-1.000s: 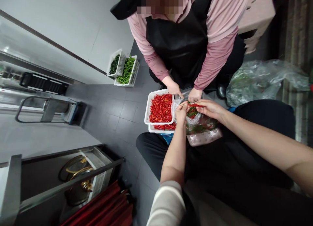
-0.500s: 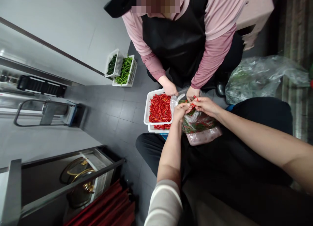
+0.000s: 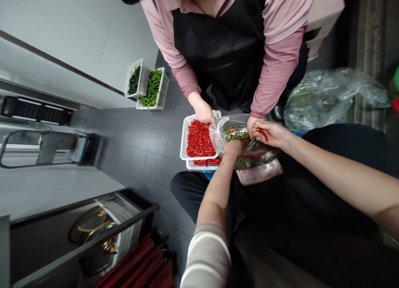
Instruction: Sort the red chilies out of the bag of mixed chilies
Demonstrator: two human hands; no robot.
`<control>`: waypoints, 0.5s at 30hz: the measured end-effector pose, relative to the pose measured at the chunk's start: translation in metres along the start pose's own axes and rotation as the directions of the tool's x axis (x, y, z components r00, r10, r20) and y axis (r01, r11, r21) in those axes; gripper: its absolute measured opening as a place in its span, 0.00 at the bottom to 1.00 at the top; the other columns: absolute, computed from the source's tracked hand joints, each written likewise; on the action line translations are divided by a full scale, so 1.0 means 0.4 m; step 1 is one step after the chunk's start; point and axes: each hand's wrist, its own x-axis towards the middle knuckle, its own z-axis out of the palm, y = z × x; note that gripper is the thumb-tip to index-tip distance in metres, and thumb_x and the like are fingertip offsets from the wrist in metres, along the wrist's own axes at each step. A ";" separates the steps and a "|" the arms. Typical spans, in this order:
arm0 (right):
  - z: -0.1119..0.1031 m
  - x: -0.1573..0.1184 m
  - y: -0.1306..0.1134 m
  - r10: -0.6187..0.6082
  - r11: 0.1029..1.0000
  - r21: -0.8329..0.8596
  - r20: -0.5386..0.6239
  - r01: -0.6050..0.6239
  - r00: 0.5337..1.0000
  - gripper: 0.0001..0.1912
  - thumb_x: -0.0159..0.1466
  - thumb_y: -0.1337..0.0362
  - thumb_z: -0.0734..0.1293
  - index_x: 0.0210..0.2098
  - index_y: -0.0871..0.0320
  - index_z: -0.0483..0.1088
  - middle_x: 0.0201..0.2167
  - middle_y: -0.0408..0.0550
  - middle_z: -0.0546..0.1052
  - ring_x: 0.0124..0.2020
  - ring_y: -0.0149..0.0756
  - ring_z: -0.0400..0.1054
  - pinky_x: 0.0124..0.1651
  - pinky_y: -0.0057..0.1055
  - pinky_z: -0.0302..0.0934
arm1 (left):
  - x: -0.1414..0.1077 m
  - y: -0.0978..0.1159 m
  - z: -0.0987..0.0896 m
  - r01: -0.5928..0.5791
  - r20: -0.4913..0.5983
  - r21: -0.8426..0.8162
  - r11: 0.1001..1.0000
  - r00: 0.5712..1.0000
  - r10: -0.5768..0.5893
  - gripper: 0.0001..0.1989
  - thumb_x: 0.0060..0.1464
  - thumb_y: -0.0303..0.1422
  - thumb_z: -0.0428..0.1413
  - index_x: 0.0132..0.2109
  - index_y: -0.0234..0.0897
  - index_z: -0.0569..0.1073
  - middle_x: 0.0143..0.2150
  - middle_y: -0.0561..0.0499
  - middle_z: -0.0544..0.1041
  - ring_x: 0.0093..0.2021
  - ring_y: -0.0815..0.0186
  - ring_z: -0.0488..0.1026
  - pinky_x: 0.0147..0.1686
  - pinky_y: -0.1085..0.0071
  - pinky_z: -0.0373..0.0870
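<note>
A clear plastic bag [image 3: 255, 158] of red chillies and green stems lies between me and a person in a black apron. My left hand [image 3: 233, 149] reaches into its opening, fingertips hidden among the stems. Over the bag's right side, my right hand [image 3: 267, 133] pinches a red chilli [image 3: 262, 134]. To the left, a white basket [image 3: 183, 143] heaped with red chillies overlaps another white basket [image 3: 193, 166]. The other person's hands are at the bag's edge, one beside the basket and one next to my right hand.
White baskets of green chillies [image 3: 163, 88] and dark green pieces [image 3: 143, 78] stand on the floor at the upper left. A large plastic bag [image 3: 324, 99] lies at right. At lower left is a metal rack [image 3: 90, 234] with glass lids.
My hands have moved apart: the left went down into the bag, and the right shifted right with a red chilli. The view has tilted slightly, and the other person's left-side hand moved left.
</note>
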 end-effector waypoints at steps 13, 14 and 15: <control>-0.001 -0.013 -0.006 0.003 0.986 -0.169 -0.016 -0.005 1.000 0.04 0.58 0.72 0.61 0.32 0.61 0.66 0.15 0.37 0.53 0.14 0.21 0.42 0.16 0.21 0.35 | 0.084 0.042 0.040 -0.076 -0.123 0.190 0.979 0.987 0.101 0.19 0.54 0.36 0.53 0.50 0.30 0.70 0.47 0.36 0.71 0.49 0.55 0.67 0.46 0.65 0.66; 0.000 -0.014 -0.005 0.010 0.985 -0.175 -0.033 -0.016 0.999 0.04 0.58 0.72 0.61 0.32 0.61 0.66 0.15 0.37 0.53 0.13 0.21 0.42 0.16 0.21 0.35 | 0.086 0.045 0.051 -0.085 -0.116 0.185 0.979 0.987 0.108 0.19 0.54 0.36 0.53 0.51 0.31 0.69 0.48 0.37 0.71 0.50 0.55 0.67 0.46 0.64 0.66; -0.001 -0.014 -0.004 0.016 0.983 -0.183 -0.051 -0.025 0.999 0.04 0.57 0.72 0.61 0.32 0.61 0.66 0.15 0.37 0.54 0.13 0.21 0.42 0.16 0.21 0.35 | 0.085 0.044 0.060 -0.096 -0.110 0.177 0.980 0.987 0.117 0.19 0.54 0.35 0.53 0.52 0.33 0.69 0.48 0.37 0.71 0.50 0.55 0.67 0.46 0.63 0.66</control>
